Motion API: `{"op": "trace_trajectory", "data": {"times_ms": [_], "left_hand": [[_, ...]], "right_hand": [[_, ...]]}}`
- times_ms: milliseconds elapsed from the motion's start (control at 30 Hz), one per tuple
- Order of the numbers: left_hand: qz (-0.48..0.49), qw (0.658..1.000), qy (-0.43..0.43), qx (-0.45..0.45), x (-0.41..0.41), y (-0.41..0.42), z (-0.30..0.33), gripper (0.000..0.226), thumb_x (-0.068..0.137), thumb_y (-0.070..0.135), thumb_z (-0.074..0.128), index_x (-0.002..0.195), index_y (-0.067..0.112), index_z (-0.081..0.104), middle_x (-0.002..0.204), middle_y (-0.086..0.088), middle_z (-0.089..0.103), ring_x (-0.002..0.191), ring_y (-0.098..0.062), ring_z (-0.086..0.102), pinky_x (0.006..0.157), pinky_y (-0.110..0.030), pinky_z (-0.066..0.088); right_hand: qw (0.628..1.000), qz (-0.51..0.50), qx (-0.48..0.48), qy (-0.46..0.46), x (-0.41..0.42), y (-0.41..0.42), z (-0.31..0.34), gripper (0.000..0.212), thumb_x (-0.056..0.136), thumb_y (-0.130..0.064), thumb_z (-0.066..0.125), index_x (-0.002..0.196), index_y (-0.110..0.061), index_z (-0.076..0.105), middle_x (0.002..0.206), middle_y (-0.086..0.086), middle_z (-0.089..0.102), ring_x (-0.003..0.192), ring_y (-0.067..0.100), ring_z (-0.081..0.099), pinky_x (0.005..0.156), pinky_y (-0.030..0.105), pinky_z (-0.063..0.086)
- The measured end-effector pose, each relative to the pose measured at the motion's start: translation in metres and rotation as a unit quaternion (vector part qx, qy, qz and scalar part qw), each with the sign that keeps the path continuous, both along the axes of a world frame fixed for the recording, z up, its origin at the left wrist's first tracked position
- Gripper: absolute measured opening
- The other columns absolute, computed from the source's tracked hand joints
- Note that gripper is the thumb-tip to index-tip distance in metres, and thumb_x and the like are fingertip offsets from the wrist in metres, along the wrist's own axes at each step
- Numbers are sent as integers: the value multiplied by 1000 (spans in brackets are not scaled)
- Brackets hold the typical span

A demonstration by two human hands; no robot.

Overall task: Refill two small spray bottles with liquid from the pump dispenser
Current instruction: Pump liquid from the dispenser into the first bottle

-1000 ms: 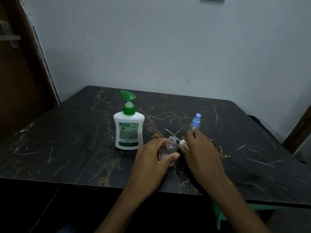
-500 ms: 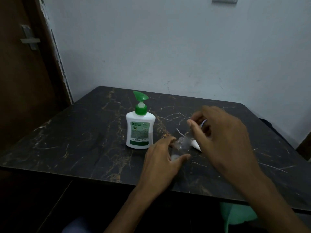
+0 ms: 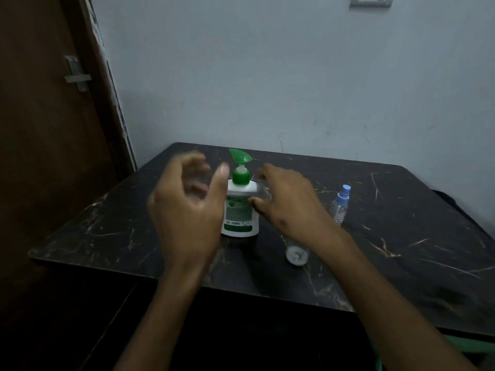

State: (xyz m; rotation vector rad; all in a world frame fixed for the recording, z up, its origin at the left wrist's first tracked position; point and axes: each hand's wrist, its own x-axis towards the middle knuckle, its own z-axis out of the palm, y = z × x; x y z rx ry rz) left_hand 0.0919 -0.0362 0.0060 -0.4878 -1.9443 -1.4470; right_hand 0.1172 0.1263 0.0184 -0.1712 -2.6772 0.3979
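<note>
- Shows a dim room, seen from above and behind two bare forearms reaching over a dark marbled table (image 3: 417, 245).
- Stands near the middle of the table, upright: the white pump dispenser (image 3: 240, 212) with its green nozzle, now framed by a hand on each side.
- Differs from half a second ago, when both hands were busy lower down, just right of the dispenser, around a small open clear bottle.
- Hovers now at the dispenser's left, raised and blurred with motion: the left hand (image 3: 187, 210), fingers (image 3: 194, 163) spread and loosely curled, thumb close to the pump neck, holding nothing.
- Sits now at the dispenser's right shoulder: the right hand (image 3: 290, 207), fingers bent, tips at or just beside the white body. Hints at a faint clear shape there, possibly the open bottle; cannot tell whether anything is gripped.
- Lies on the table under the right wrist, partly hidden: a small clear-and-white item (image 3: 296, 254). Could be the open bottle or its removed spray head; too blurred to tell.
- Stands upright and untouched, well to the right: the blue-capped spray bottle (image 3: 340, 204), cap still on.
- Suggests, as a judgement, a shift from opening a bottle to working the pump: filling about to start, no bottle refilled yet.
- Calls for lining a narrow bottle mouth under the nozzle; risks a miss and a spill onto the table.
</note>
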Motion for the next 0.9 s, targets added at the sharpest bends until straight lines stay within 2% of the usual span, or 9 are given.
{"op": "trace_trajectory", "data": {"times_ms": [100, 167, 267, 400, 467, 567, 667, 800, 900], "left_hand": [[30, 992, -25, -117, -40, 16, 32, 56, 83, 75, 61, 100, 22, 67, 90, 11, 68, 79, -4, 65, 74, -32, 60], [25, 984, -23, -176, -57, 32, 36, 59, 79, 80, 61, 86, 22, 65, 78, 9, 66, 72, -8, 64, 71, -39, 60], [2, 972, -2, -236, -62, 41, 39, 50, 79, 69, 72, 87, 20, 66, 79, 6, 67, 72, -9, 65, 70, -38, 61], [-130, 951, -3, -280, -65, 23, 53, 34, 84, 39, 81, 109, 16, 78, 98, 2, 77, 87, -7, 71, 83, -34, 63], [-253, 917, -22, -308, -68, 8, 65, 31, 90, 20, 77, 120, 14, 76, 111, 1, 77, 100, -5, 72, 93, -32, 61], [-444, 829, -92, -329, -74, -10, 77, 36, 97, -4, 60, 131, 4, 67, 128, -4, 73, 123, -15, 67, 104, -29, 53], [-514, 780, -117, -338, -81, -16, 80, 44, 99, -9, 52, 141, 2, 58, 140, -8, 65, 134, -20, 59, 113, -31, 45], [-500, 793, -112, -330, -84, -14, 76, 43, 98, -3, 57, 140, 6, 60, 140, 0, 66, 132, -15, 60, 113, -28, 46], [-442, 829, -82, -332, -85, -14, 79, 38, 102, 15, 57, 139, 16, 63, 139, 10, 65, 130, -7, 60, 108, -32, 50]], "right_hand": [[999, -4, -38, 10, -12, -8, -9, 32, 92, -30, 74, 117, -19, 59, 115, 1, 69, 108, 23, 63, 77, 29, 39], [998, -13, -51, 28, -15, -13, -13, 32, 91, -26, 74, 119, -19, 60, 114, 1, 71, 107, 24, 66, 75, 28, 39], [994, -17, -88, 55, -14, -15, -15, 33, 89, -27, 78, 117, -21, 62, 107, -3, 73, 97, 17, 68, 65, 20, 42], [992, -8, -122, 35, -9, -10, -10, 32, 84, -33, 83, 108, -26, 63, 97, -10, 71, 85, 10, 63, 56, 12, 32], [993, 6, -115, 23, -7, -7, -7, 34, 82, -35, 86, 108, -26, 66, 99, -8, 72, 86, 11, 63, 58, 14, 36], [995, 32, -98, -6, -4, -3, 1, 39, 80, -38, 87, 112, -25, 69, 99, -8, 73, 88, 11, 64, 67, 25, 47], [993, 54, -98, -22, -2, 0, 5, 42, 81, -36, 87, 117, -23, 71, 105, -5, 75, 95, 13, 69, 86, 37, 58], [995, 59, -70, -30, 10, 8, 4, 55, 86, -42, 80, 135, -26, 60, 130, -5, 68, 117, 15, 63, 99, 40, 53], [994, 27, -96, 32, 47, 31, -7, 59, 86, -46, 78, 139, -31, 56, 135, -12, 64, 124, 8, 58, 104, 36, 49]]}}
